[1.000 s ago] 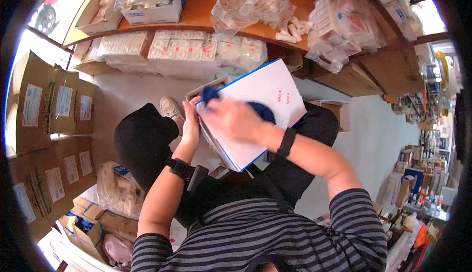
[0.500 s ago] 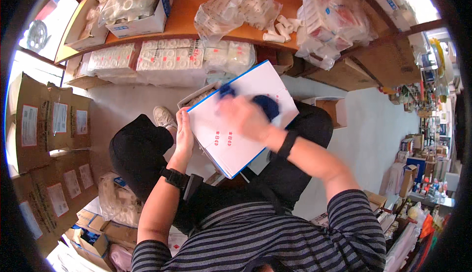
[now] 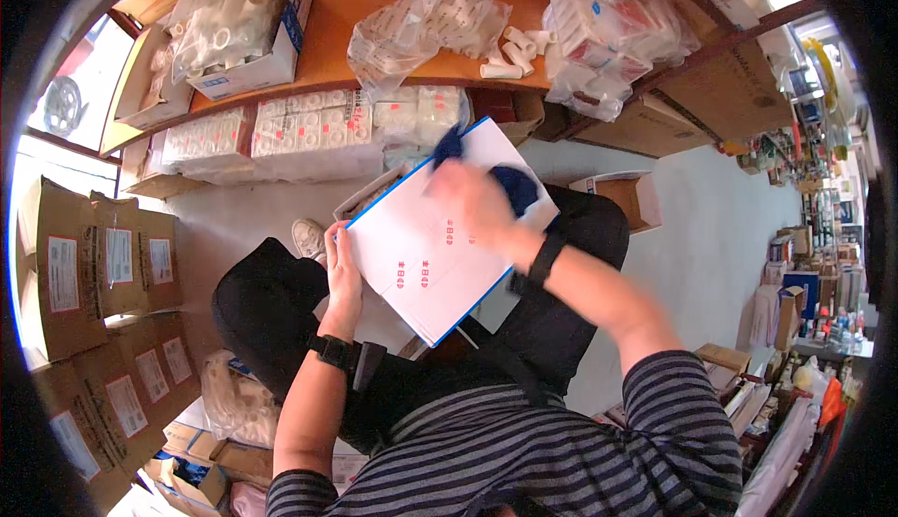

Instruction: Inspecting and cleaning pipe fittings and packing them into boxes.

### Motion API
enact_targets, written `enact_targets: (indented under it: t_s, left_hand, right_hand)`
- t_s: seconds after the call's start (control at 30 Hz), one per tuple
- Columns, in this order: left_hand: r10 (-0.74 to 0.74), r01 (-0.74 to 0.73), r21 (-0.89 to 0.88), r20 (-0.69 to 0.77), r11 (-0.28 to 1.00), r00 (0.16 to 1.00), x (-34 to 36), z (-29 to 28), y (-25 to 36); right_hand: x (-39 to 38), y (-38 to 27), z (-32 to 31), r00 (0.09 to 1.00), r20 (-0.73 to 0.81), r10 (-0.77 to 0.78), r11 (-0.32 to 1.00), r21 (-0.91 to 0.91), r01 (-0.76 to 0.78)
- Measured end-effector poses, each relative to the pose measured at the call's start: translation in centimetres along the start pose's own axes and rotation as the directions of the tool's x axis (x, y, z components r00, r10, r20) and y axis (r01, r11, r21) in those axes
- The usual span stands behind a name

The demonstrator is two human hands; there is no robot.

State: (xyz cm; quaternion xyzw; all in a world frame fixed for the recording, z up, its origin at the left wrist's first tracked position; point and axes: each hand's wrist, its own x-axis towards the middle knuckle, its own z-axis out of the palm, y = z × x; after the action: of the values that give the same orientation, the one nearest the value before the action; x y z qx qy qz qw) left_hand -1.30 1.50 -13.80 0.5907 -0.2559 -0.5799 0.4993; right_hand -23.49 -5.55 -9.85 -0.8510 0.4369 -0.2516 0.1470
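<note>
A flat white carton [image 3: 412, 274] with blue edges and red print rests tilted over my lap. At its left corner, my left hand [image 3: 344, 279] is closed on the edge, thumb and fingers gripping it. My right hand [image 3: 477, 210], smeared by motion, presses a dark blue cloth [image 3: 514, 188] against the carton's upper face. Parts of the cloth stick out on both sides of this hand, one reaching the far blue edge. The fingertips are blurred.
Ahead, an orange-brown shelf [image 3: 327, 45] carries bagged white pipe fittings [image 3: 514, 50] and cartons. Wrapped white packs [image 3: 313, 129] sit below it. Brown cartons [image 3: 65, 265] are stacked at left. An open box [image 3: 622, 199] stands on the floor beyond my right knee.
My right hand and the cloth have moved across the carton toward its far corner. My left hand keeps its grip on the left corner. The whole view has shifted slightly.
</note>
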Motion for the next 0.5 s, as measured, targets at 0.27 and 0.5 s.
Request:
enact_targets:
  t_s: [0.27,0.5]
  left_hand:
    - [0.073,-0.075,0.099,0.028,0.992,0.997,0.0,-1.3,-1.1]
    - [0.002,0.000,0.071,-0.027,0.997,1.000,0.2,-0.4,-0.5]
  right_hand:
    - [-4.4,-4.2,0.1,0.903,0.335,-0.270,0.963,0.078,0.258]
    - [-5.5,5.4,-3.2,0.950,-0.258,0.173,0.921,-0.299,-0.249]
